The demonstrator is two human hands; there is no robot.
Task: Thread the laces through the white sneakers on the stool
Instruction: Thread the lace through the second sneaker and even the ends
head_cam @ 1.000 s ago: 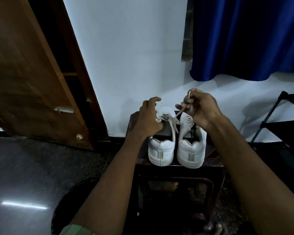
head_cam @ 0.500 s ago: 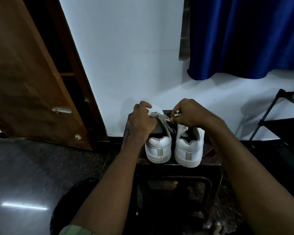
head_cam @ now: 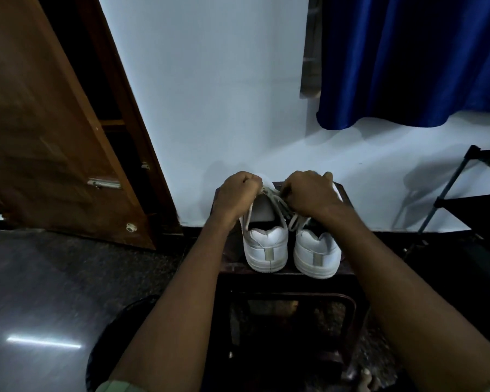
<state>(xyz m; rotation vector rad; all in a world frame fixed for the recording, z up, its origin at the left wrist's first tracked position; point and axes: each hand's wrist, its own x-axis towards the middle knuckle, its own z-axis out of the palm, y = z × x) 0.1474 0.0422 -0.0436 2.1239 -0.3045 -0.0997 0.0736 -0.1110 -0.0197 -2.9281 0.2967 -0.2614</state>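
A room in a home: a wooden door stands open beside a white wall, a blue curtain hangs above, and the dark floor is polished.

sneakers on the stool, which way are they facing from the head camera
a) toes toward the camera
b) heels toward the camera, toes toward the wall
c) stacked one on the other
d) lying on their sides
b: both sneakers stand upright side by side on the stool, their heel tabs facing the camera and their toes pointing at the white wall, where both hands work the laces.
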